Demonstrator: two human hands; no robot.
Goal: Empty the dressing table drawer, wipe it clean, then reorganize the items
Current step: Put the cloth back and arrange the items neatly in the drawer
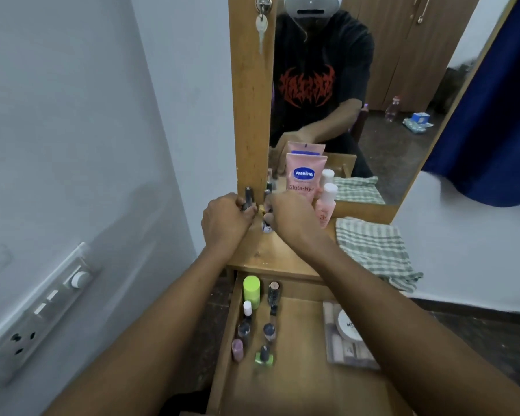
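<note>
The wooden drawer (297, 382) stands pulled out below the dressing table top (270, 256). Along its left side stand a lime-capped bottle (251, 291), a dark bottle (273, 294) and several small nail polish bottles (264, 355). A palette (347, 351) with a round white jar (349, 325) on it lies at its right. My left hand (224, 220) is shut on a dark slim tube (248, 198) at the mirror frame's foot. My right hand (291, 216) grips a small bottle (267, 227) on the table top.
A pink Vaseline tube (304, 175) and a pink bottle (326, 205) stand against the mirror (388, 85). A green checked cloth (376, 250) lies at the table's right end. A switch panel (42, 313) is on the left wall. A blue curtain (499, 115) hangs at right.
</note>
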